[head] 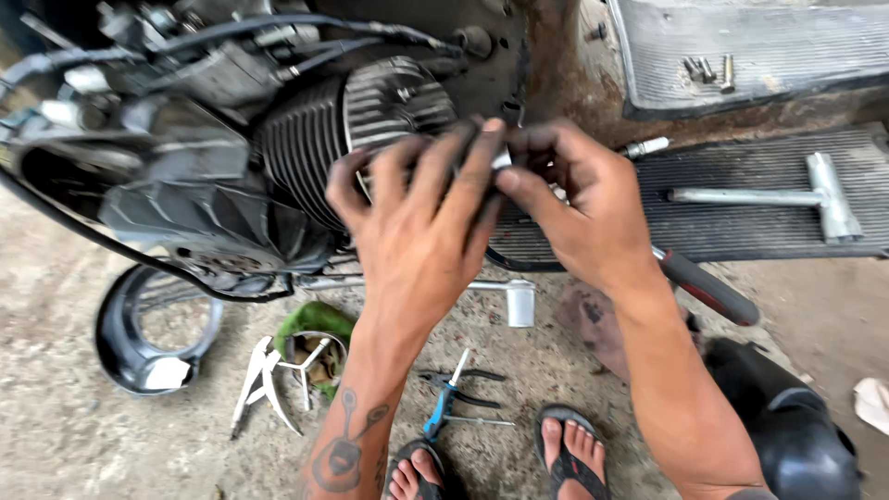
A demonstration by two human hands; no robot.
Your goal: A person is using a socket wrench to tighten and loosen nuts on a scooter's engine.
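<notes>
At the far left a black round cover (148, 338) lies on the concrete floor (74, 435), with a white fan piece (264, 384) and a green rag (315, 319) just beside it. Above them sits the engine, whose finned cylinder (306, 153) faces the camera. The left hand (421, 236) is spread over the cylinder head, its grimy fingers (482, 162) reaching to meet those of the right hand (583, 208); between the two sets of fingertips is a small pale metal part (501, 159), pinched from both sides just in front of the head (most of it is hidden, so its kind cannot be told). As a judgement, the work goes best if the part stays square to the cylinder and is turned by fingertip only, since greasy fingers can slip and a dropped piece would be hard to find on the gritty floor. Below the hands lie a socket wrench (505, 294) and blue-handled pliers (449, 398). Further right, a red-handled tool (708, 287) pokes out behind the right wrist, a T-shaped wrench (787, 196) rests on the ribbed rubber mat (741, 236), and a few loose bolts (708, 69) sit on the ribbed board above.
</notes>
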